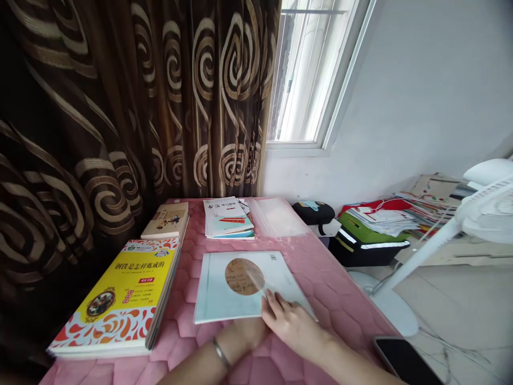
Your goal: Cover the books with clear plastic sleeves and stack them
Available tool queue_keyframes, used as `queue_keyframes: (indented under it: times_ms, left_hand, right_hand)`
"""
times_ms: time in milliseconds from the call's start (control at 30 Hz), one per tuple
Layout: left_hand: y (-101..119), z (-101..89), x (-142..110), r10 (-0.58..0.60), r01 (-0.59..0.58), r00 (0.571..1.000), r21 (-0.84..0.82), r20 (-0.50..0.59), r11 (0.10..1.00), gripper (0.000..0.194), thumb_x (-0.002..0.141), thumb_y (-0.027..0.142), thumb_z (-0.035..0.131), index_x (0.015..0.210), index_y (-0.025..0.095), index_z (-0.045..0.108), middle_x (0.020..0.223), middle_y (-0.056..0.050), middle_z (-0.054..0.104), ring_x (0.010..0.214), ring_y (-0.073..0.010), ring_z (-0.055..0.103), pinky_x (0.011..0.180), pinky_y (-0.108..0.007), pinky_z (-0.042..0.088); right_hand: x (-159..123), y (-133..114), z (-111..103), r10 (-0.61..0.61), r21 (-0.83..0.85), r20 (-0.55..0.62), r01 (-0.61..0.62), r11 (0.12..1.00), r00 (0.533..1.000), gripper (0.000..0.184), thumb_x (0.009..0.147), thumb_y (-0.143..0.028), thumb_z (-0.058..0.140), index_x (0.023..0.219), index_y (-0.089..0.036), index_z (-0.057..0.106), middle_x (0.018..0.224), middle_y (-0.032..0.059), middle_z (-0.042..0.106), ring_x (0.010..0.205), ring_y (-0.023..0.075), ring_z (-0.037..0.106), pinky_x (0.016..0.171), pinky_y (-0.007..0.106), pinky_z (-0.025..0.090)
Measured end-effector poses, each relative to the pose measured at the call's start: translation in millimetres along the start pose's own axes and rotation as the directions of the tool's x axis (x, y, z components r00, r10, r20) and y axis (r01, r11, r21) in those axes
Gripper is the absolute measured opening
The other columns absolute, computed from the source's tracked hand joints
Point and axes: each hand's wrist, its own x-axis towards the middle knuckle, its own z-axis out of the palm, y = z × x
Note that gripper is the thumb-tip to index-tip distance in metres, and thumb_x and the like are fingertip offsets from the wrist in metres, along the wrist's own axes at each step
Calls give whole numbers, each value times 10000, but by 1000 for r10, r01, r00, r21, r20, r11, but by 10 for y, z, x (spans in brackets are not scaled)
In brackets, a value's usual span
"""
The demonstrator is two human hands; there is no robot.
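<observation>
A pale blue book (216, 294) with a round brown patch bearing handwriting lies in front of me, its surface glossy like clear plastic. My left hand (250, 329), with a silver bracelet at the wrist, reaches under its near edge; the fingers are hidden beneath it. On the upper side, my right hand (290, 321) has its fingers curled together at the lower right of the patch, closed at the glossy surface. A thin pale streak runs from those fingertips across the patch.
A stack of books with a yellow cover (140, 280) stands at left, a smaller brown book (166, 220) behind it. Further back lie white booklets (228, 216) and clear plastic sheets (276, 216). A phone (404, 361) rests at the right edge, near a white fan (436, 235).
</observation>
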Motion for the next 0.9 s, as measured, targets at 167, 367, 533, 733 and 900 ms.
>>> queue_keyframes:
  times_ms: [167,367,533,733,900]
  left_hand:
    - [-41,213,-538,292,-298,954,186,61,936,220,873,278,574,1059,185,649,1036,-86,704,920,-218,649,811,-328,552]
    - [-392,-151,-1003,403,-256,882,469,-244,845,235,895,207,517,1108,227,616,1027,-64,704,932,-219,672,807,-362,576]
    - [-666,-448,-1167,367,-207,909,550,-196,809,342,845,248,601,1185,220,608,1202,-61,690,1049,-220,674,860,-327,597]
    - [-752,-463,-1202,365,-261,925,517,-109,815,373,845,224,609,1218,246,626,1277,-26,658,1101,-208,661,896,-306,581]
    - [-671,-576,-1184,196,-164,974,243,-116,956,308,882,222,559,1150,309,683,1258,2,669,1118,-185,651,949,-283,539]
  right_hand:
    - [-216,-138,96,20,38,30,-21,999,999,382,752,-25,533,1113,-131,602,1136,204,691,892,261,704,613,304,537]
    - [-365,-277,13,5,29,118,-8,1000,993,413,750,-50,529,1145,-150,596,1138,181,699,939,283,705,651,330,554]
    - [-554,-314,19,59,155,93,-73,985,994,383,810,-114,559,1186,-176,591,1175,149,692,989,278,697,709,344,565]
    - [-683,-147,-5,102,362,91,-128,923,991,239,947,-227,508,1133,-157,641,1193,96,696,1068,189,672,781,258,559]
    - [-684,-31,-118,97,545,206,-196,815,974,317,948,-119,403,1117,-190,662,1210,58,692,1109,149,648,882,236,532]
